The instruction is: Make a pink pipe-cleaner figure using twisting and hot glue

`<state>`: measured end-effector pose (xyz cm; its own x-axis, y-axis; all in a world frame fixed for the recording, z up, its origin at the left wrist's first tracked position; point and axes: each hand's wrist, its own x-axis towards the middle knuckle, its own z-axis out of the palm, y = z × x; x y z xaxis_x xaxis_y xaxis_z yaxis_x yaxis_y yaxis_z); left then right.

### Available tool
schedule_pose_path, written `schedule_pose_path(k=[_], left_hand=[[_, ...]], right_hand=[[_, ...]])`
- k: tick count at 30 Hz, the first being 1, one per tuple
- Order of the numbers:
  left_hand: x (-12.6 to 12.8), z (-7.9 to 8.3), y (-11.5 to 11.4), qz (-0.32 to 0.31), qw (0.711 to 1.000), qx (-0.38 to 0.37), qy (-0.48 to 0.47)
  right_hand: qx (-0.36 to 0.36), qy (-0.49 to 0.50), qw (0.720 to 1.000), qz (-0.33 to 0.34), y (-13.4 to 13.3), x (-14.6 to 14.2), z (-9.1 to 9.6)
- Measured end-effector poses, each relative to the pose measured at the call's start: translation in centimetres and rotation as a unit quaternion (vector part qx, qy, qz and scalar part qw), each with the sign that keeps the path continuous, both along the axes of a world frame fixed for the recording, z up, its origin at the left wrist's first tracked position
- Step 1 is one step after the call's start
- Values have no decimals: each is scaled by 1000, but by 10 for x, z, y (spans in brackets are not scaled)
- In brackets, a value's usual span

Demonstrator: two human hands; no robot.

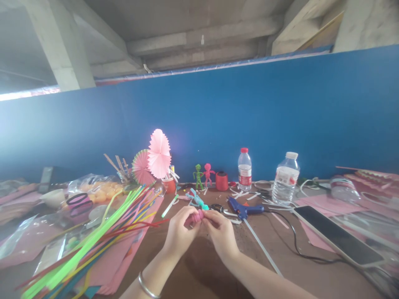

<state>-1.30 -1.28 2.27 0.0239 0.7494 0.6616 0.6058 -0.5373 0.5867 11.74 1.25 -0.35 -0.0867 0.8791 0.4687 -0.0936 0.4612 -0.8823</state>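
At the middle of the table, my left hand [181, 230] and my right hand [220, 231] meet with fingertips pinched together. Between them is a small pink coiled pipe cleaner [197, 216], partly covered by the fingers. Just beyond my fingertips lies a turquoise pipe-cleaner figure [198, 200]. Farther back, a green figure [198, 177] and a pink figure [208, 173] stand upright side by side. To the left, a bundle of long pipe cleaners [90, 245] in bright green, yellow, red and blue rests on pink paper [116, 265].
A blue hot glue gun [245, 209] lies right of my hands, its cable running to the right. Behind stand two water bottles [245, 170] and a red spool [221, 181]. A phone [338, 236] is at right; paper fans [158, 154] are at back left, before a blue partition [249, 108].
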Motion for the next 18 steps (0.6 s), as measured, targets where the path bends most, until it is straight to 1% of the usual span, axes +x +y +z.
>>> schedule_pose_path(k=[6,10,14,18], left_hand=[[0,-6,2,-1,1000,2,-13],[1,-4,1,-3,1000,14,0],[2,-1,-1,13,999,32,17],[0,-2,0,22,998,43,34]], right_hand=[[16,-4,1000,-9,7,1,-2],[29,-29,999,-21,9,3,-2],[36,-50,998,-28,10,5,-3],[39,-65,997,-29,11,5,-5]])
